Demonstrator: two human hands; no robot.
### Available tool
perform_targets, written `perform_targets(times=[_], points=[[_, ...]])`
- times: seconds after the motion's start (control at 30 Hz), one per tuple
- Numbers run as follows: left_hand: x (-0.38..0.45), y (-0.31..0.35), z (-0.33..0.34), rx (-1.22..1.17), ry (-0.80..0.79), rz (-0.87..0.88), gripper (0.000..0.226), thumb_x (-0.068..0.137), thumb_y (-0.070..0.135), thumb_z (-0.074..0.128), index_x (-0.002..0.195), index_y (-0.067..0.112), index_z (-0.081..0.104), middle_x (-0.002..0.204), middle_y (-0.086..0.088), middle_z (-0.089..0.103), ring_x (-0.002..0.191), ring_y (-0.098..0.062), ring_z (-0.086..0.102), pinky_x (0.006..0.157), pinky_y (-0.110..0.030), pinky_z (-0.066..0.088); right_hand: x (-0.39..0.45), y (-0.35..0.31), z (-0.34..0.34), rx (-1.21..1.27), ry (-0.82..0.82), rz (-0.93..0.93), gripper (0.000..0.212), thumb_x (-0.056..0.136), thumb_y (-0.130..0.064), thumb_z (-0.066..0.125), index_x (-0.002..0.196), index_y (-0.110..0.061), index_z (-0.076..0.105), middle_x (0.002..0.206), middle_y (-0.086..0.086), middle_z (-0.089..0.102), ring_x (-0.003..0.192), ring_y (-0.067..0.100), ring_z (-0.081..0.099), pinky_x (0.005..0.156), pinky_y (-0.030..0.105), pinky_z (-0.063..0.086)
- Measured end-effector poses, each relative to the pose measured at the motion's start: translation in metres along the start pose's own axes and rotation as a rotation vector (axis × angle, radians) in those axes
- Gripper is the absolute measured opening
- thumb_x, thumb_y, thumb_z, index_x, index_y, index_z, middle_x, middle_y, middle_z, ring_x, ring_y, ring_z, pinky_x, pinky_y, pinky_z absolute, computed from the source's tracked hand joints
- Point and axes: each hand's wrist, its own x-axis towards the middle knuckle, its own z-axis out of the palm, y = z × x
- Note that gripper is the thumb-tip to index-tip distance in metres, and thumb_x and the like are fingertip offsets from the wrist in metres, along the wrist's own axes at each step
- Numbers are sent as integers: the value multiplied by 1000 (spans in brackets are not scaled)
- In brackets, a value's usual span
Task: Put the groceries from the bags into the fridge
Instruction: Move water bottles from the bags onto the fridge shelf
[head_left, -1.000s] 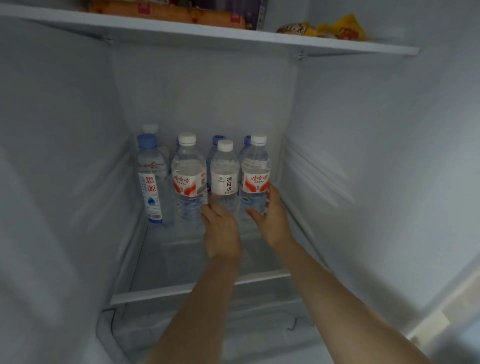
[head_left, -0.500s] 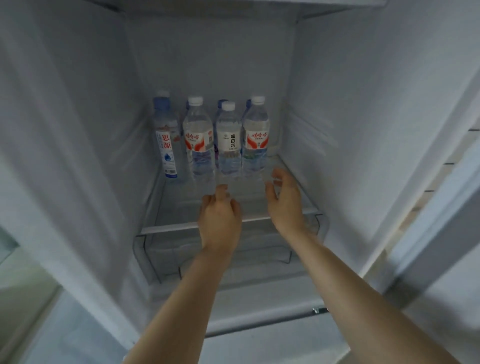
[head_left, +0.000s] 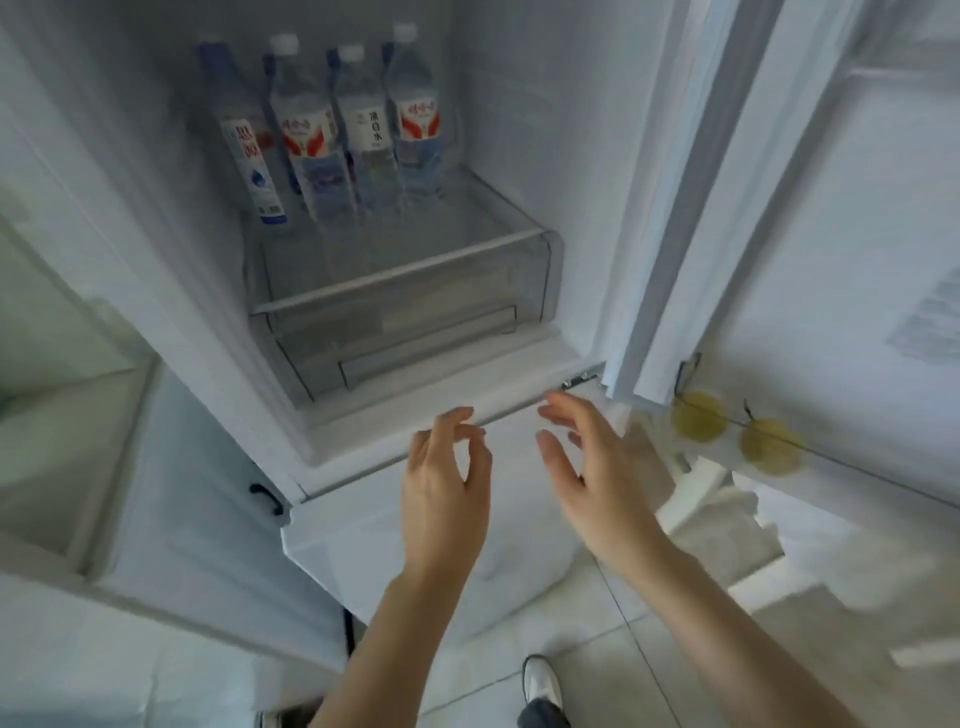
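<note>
Motion blur smears the water bottles (head_left: 332, 130) on the glass shelf (head_left: 415, 260), so their labels cannot be read. More bottles stand half hidden behind the front row. Two yellow fruits (head_left: 732, 431) in the door are too blurred to name.

"凉白水" on a bottle label (head_left: 375, 130)

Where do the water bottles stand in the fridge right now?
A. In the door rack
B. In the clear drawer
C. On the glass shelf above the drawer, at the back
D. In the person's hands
C: the water bottles stand at the back of the glass shelf over the clear drawer.
</note>
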Motion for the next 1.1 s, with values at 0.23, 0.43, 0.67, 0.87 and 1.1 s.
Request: perform_targets(times=[0.23,0.43,0.67,0.87,1.1], points=[[-133,10,7,-35,-307,2,22,95,20,50,114,25,58,96,7,67,94,6,54,75,-2,38,-159,6,-45,-85,25,227,39,96,-31,49,132,-16,48,122,-7,60,117,0,54,99,15,40],[-228,37,38,38,-651,65,19,96,24,52,112,25,61,101,7,66,90,-6,62,76,-7,44,-284,17,-100,-148,129,531,41,94,-42,40,129,-24,49,118,-11,63,108,1,58,95,18,44],[-322,99,112,54,-936,185,17,96,24,52,111,28,60,92,11,66,89,-2,60,73,-7,43,-424,39,-195,-191,204,787,44,94,-42,40,128,-17,53,112,-9,65,101,8,63,89,17,46],[-422,171,195,55,-1141,230,17,96,23,52,110,27,61,89,6,67,84,-5,60,73,-20,51,-534,61,-290,-228,244,995,37,96,-33,47,132,-22,49,117,-16,62,105,6,62,90,21,47],[-483,250,259,38,-1306,368,18,96,22,52,111,21,62,91,8,67,85,-5,60,74,-17,48,-590,90,-376,-247,289,1137,35,96,-26,52,131,-21,50,118,-15,60,107,2,56,86,-1,32]])
